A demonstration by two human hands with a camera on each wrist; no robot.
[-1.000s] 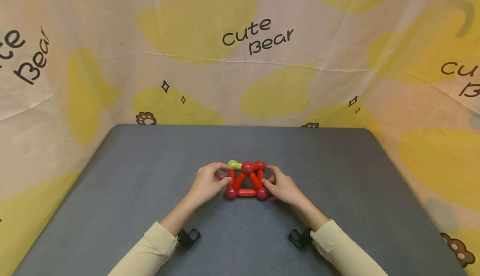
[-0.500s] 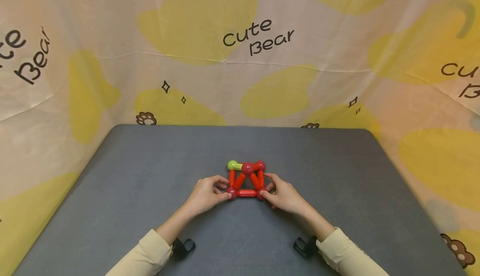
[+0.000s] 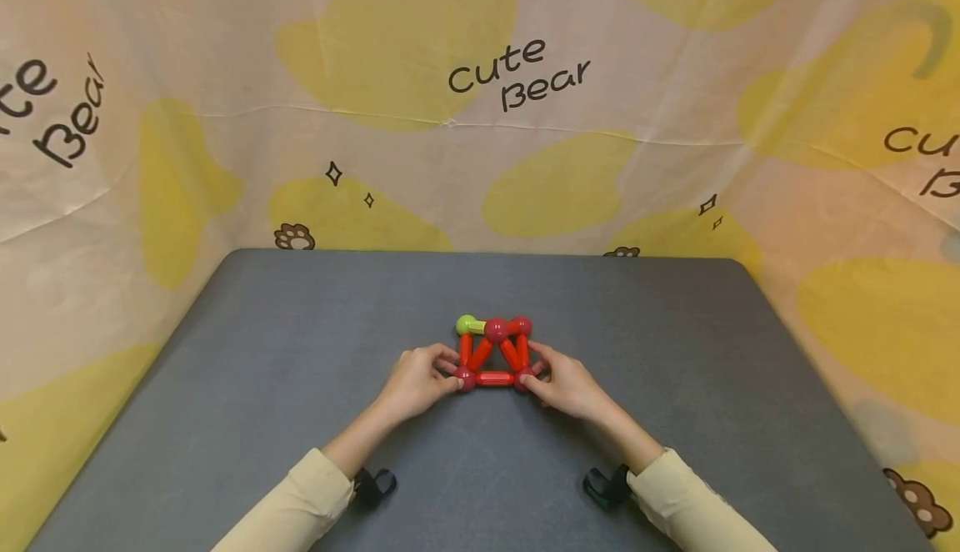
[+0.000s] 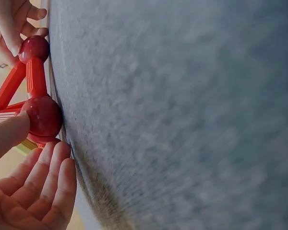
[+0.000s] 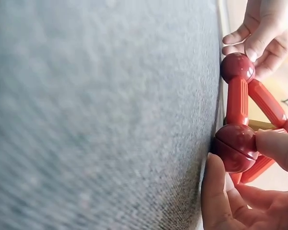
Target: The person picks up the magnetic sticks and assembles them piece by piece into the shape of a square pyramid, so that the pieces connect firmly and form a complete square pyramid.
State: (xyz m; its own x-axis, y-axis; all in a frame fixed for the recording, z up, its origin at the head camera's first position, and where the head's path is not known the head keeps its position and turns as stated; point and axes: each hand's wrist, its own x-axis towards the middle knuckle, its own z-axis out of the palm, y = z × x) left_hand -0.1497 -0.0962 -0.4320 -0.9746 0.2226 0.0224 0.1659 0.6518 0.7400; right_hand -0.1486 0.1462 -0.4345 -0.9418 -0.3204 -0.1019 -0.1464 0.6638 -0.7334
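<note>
A pyramid-like frame of magnetic balls and rods sits mid-table in the head view. Most of its parts are red, such as the front rod [image 3: 495, 378] and the raised apex ball [image 3: 497, 330]. Its far left corner has a green ball [image 3: 467, 325] with a yellow-green rod beside it. My left hand [image 3: 416, 382] pinches the near left ball [image 4: 44, 116], thumb on one side and fingers underneath. At the near right ball [image 5: 236, 147], my right hand [image 3: 568, 382] grips in the same way with thumb and fingertips.
A dark grey table [image 3: 375, 293] lies under the frame. Behind it and at both sides hangs a patterned cloth [image 3: 555, 181] with printed words. Black straps [image 3: 373, 487] circle both wrists below the cream sleeves [image 3: 292, 502].
Both hands first came nearer along the frame's sides to its two front balls. Since then the frame has shifted slightly away across the table with the hands.
</note>
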